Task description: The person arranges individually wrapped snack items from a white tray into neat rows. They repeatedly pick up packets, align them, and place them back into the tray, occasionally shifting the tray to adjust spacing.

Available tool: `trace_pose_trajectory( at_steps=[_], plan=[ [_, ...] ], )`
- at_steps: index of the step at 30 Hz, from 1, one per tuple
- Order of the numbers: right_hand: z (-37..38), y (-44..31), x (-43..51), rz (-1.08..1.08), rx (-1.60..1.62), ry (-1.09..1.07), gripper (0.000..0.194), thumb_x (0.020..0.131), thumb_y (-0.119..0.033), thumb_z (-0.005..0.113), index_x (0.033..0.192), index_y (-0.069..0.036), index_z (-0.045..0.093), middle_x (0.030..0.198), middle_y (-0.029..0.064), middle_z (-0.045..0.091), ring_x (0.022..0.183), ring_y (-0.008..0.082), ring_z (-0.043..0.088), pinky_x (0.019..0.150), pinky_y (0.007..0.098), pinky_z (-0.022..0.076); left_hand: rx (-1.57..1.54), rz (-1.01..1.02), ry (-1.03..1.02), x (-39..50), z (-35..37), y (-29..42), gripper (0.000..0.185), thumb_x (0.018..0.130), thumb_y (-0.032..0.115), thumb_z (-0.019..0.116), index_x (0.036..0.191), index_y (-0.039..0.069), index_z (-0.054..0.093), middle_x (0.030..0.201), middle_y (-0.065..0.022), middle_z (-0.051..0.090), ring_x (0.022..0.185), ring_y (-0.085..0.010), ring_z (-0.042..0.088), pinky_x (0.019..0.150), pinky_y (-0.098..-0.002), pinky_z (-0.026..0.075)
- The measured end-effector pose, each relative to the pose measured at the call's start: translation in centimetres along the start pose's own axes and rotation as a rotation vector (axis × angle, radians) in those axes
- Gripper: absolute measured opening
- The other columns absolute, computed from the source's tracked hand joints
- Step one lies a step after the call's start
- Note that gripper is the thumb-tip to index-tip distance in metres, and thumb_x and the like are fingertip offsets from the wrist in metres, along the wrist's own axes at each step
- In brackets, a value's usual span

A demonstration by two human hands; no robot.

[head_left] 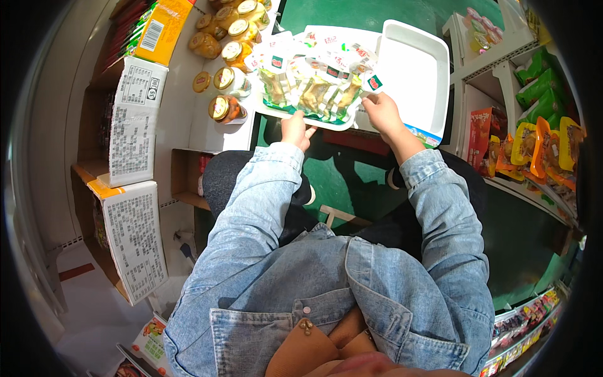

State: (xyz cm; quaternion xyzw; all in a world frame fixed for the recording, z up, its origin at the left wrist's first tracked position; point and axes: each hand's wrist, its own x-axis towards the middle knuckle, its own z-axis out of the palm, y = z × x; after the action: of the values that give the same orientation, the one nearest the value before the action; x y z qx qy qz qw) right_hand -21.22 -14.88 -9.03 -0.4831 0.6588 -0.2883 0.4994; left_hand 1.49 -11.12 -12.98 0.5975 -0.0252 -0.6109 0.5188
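A white plastic tray point(301, 120) full of clear food packets point(313, 94) with white and green printed tops lies before me. My left hand point(296, 132) is at the tray's near edge, its thumb on the rim and some fingers below it. At the tray's right end, my right hand point(382, 112) has thumb and fingers at the edge of the packets, close to one with a green label; whether it grips the rim or a packet, I cannot tell. A second white tray point(414, 70), deeper and bare inside, stands just right, with a blue-green printed packet at its near end.
Glass jars point(228, 108) with gold lids stand on a white shelf at the left. Cardboard boxes point(136, 122) of packets line the far left. On the right, shelves hold green bags point(541, 99) and orange-yellow packets point(541, 146). A low wooden piece point(346, 216) lies between my legs.
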Motion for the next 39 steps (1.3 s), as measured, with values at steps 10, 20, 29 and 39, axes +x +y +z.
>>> trace_pose_trajectory(
  at_steps=[10,20,29,39],
  plan=[
    [1.8,-0.3,-0.9,0.115,0.074,-0.124,0.043,0.091,-0.010,0.063,0.127,0.012,0.053,0.101,0.0126,0.064,0.087,0.0155,0.060,0.076,0.0287,0.0495,-0.031,-0.159,-0.097,-0.7,0.8,-1.1,0.031,0.096,0.004,0.055,0.127,0.007,0.053,0.119,-0.0134,0.064,0.106,-0.0281,0.065,0.086,-0.0449,0.055],
    [3.5,-1.2,-1.6,0.074,0.263,-0.192,0.041,0.086,-0.012,0.071,0.116,0.010,0.053,0.089,0.0163,0.068,0.069,0.0197,0.067,0.061,0.0319,0.0553,-0.200,-0.009,-0.076,-0.9,-0.3,0.4,0.046,0.091,-0.009,0.044,0.136,-0.002,0.046,0.129,-0.0208,0.058,0.115,-0.0360,0.063,0.097,-0.0518,0.055],
    [3.6,-5.0,-5.3,-0.018,0.412,-0.224,0.039,0.088,-0.006,0.071,0.119,0.005,0.051,0.091,0.0116,0.067,0.068,0.0162,0.066,0.058,0.0291,0.0553,-0.155,0.149,-0.118,-4.3,-0.6,4.1,0.059,0.082,-0.014,0.038,0.139,-0.003,0.042,0.131,-0.0219,0.056,0.119,-0.0393,0.061,0.100,-0.0557,0.053],
    [-1.6,-9.4,-12.9,-0.094,0.708,-0.360,0.022,0.097,-0.017,0.068,0.103,0.003,0.062,0.085,0.0068,0.067,0.071,0.0153,0.068,0.063,0.0279,0.0560,-0.033,0.328,-0.248,-13.4,1.8,9.9,0.052,0.083,-0.012,0.044,0.135,-0.007,0.049,0.126,-0.0197,0.062,0.114,-0.0353,0.063,0.100,-0.0470,0.053]
  ],
)
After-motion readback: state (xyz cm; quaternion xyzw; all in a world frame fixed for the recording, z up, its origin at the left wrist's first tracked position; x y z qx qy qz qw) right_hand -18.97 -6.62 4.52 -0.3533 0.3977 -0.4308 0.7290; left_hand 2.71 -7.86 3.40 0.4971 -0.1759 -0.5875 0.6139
